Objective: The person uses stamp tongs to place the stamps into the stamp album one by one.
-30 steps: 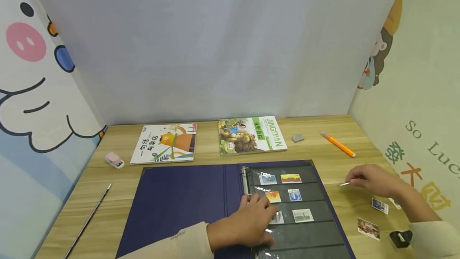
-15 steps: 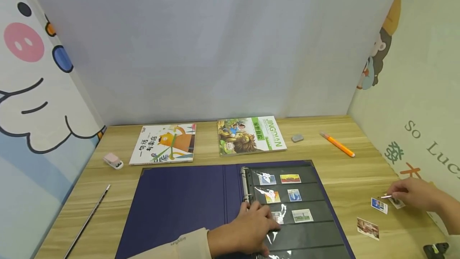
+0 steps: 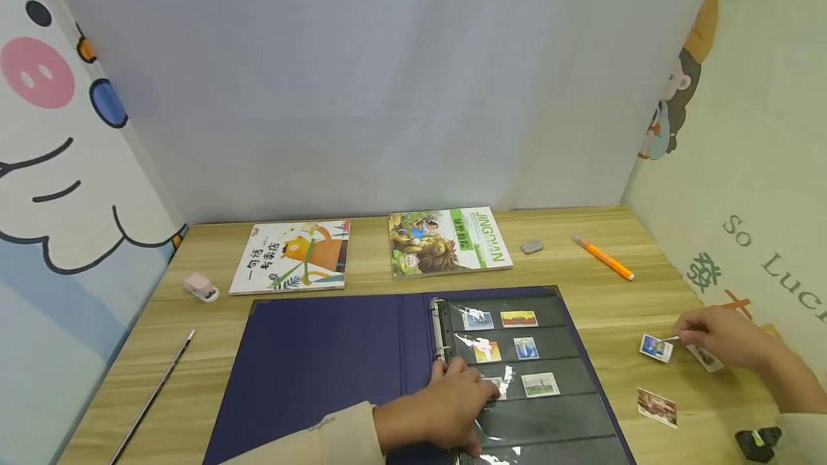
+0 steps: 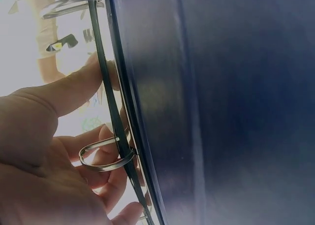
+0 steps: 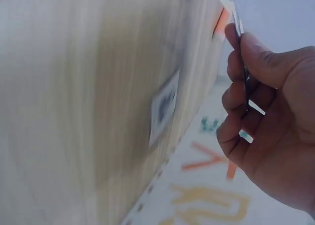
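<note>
My right hand pinches slim metal tweezers between thumb and fingers at the table's right side. At the tweezers' tips is a small blue-and-white stamp. Another stamp lies on the table below that hand, and a brownish stamp lies nearer the front. My left hand rests with fingers spread on the dark pocket page of an open blue stamp album, beside its metal rings. Three rows of the page hold stamps, one partly covered by my fingers.
Two picture books lie behind the album. A grey eraser and an orange marker are at the back right. A pink-and-white item and a long pencil lie left. A small black object sits by my right sleeve.
My right hand moved right to the loose stamps, then slightly back left. The blue-and-white stamp has shifted left and up with the tweezers. My left hand stays on the page.
</note>
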Demonstrator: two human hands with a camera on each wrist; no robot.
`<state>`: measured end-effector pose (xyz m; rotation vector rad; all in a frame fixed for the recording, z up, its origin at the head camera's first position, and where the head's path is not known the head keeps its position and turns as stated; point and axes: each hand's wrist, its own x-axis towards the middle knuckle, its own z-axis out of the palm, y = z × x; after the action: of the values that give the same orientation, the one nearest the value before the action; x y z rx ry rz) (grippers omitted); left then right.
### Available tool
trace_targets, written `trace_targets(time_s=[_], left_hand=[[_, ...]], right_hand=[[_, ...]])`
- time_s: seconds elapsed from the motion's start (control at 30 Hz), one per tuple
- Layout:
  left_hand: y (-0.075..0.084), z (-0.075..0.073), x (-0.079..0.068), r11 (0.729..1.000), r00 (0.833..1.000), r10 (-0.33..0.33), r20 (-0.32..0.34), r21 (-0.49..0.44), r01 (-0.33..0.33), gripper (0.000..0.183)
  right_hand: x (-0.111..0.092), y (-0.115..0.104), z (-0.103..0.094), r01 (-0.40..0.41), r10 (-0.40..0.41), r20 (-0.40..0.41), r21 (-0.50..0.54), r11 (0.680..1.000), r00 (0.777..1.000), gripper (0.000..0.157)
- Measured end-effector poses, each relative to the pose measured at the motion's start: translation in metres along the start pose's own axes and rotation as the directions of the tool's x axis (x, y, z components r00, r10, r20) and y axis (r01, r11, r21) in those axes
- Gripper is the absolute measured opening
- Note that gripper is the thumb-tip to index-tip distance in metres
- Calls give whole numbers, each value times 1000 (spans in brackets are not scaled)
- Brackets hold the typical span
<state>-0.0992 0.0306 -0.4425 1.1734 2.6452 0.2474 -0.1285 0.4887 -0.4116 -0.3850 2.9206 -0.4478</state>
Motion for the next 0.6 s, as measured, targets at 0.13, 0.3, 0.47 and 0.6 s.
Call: trace_targets(time_s=[0.13,0.3,0.47,0.6], left_hand=[[-3,-2,0,999,1000,19,16,-33,-19,65],[-5,-3,0,997,999,30,19,-68,-28,64],[-4,-4,0,998,1000,13,25,-65,-12,65],[-3,-4,1,998,999,3,42,-65,0,65]], right_hand=[[19,-33,5,84,-81,-79,33,996,994,15],[43,-75,13,220,-212,-92,82,972,973,16],[63,-118,29,321,-321,-19,123,939,947,17],[73,-151,48,398,-408,49,137,907,912,18]])
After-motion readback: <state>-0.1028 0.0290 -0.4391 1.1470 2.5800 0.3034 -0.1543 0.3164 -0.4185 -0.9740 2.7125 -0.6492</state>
